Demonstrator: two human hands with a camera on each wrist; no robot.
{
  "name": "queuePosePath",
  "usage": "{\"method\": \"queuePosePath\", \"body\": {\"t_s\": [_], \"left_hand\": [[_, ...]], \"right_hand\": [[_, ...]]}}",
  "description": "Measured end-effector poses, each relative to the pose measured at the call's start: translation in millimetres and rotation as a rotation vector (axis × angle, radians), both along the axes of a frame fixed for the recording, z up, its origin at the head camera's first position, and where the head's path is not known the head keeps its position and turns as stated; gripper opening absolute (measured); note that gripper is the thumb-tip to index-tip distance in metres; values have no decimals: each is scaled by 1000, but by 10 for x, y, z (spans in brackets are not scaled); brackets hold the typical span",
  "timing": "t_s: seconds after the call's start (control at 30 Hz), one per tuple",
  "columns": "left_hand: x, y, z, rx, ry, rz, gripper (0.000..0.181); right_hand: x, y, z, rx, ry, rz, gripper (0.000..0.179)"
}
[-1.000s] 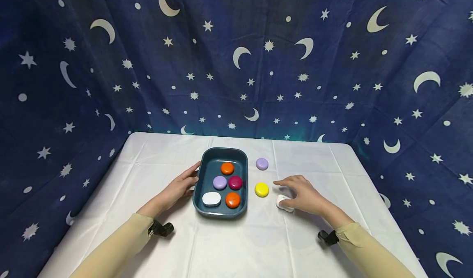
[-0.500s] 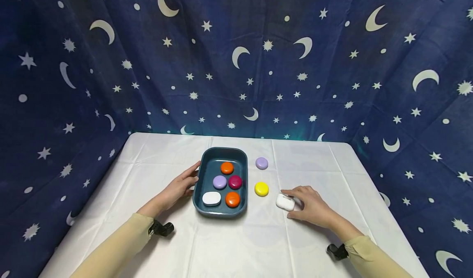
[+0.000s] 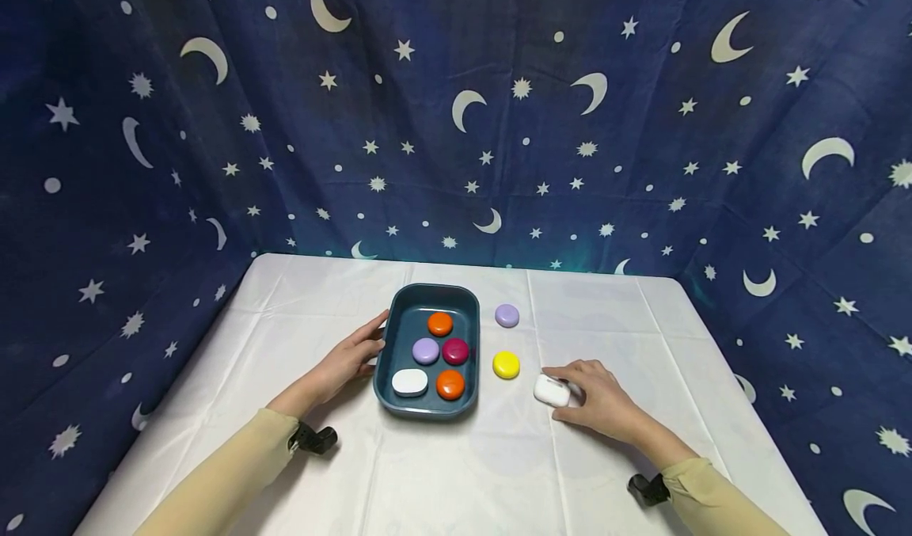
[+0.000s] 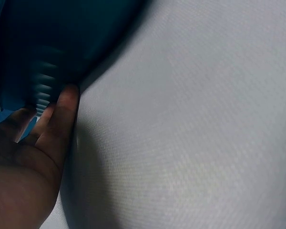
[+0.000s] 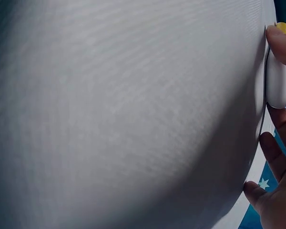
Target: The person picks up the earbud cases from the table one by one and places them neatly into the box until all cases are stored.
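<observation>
My right hand (image 3: 598,400) holds a glossy white oblong block (image 3: 552,391) on the table, fingers at its far edge and thumb at its near edge. In the right wrist view the same white block (image 5: 279,78) shows between thumb and fingers. My left hand (image 3: 345,368) rests its extended fingers along the left wall of a dark blue-green tray (image 3: 427,411); the left wrist view shows the fingers on the tray's outer side (image 4: 62,52). Inside the tray lie two orange discs (image 3: 450,385), a lilac disc (image 3: 425,351), a crimson disc (image 3: 455,351) and another white oblong block (image 3: 409,382).
Between the tray and my right hand a yellow disc (image 3: 506,365) lies on the white tablecloth (image 3: 463,480). A second lilac disc (image 3: 507,315) is farther back. A dark blue curtain (image 3: 427,124) with moons and stars surrounds the table's back and sides.
My right hand has drawn back toward the lower right from above the white block, and its thumb and fingers now sit at the block's edges. The left hand and tray stay put.
</observation>
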State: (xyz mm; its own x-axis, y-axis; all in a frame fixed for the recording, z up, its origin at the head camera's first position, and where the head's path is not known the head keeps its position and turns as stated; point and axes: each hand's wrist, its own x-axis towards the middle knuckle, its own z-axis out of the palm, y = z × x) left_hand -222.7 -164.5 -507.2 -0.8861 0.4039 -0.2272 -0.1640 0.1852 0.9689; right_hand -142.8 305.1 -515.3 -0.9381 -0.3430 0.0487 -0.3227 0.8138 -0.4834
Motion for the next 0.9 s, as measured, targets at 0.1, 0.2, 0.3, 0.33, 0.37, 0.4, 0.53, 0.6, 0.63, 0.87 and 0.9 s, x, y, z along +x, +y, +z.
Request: {"method": "queuePosePath", "body": {"t_s": [0.1,0.2,0.3,0.33,0.37,0.4,0.53,0.6,0.63,0.87,0.9], "left_hand": [[-3,10,5,10,0,-2,60],[-3,14,6,15,-3,1,60],[-5,17,4,16,-7,4,61],[-7,18,3,19,-9,4,60],[-9,20,1,20,-10,5,60],[-10,20,-1,21,-11,4,60],[-18,24,-19,16,-14,7,61],[-19,24,-24,14,-15,8,61],[-20,25,-25,13,-15,9,61],[-14,10,-12,6,-4,0,61],[-15,9,-10,5,-3,0,61]], "right_hand": [[-2,-1,4,-7,4,-2,66],[-9,6,9,-18,8,-3,65],[-17,15,16,-26,12,2,63],[-22,20,17,-31,9,2,62],[-29,24,17,-32,7,3,61],[-37,28,20,-33,-1,1,59],[-77,24,40,-51,-36,-18,58],[-108,11,68,-67,-39,-23,59],[-129,1,85,-75,-32,-21,60],[-334,-146,259,-131,23,-3,63],[-371,-181,285,-140,25,-1,63]]}}
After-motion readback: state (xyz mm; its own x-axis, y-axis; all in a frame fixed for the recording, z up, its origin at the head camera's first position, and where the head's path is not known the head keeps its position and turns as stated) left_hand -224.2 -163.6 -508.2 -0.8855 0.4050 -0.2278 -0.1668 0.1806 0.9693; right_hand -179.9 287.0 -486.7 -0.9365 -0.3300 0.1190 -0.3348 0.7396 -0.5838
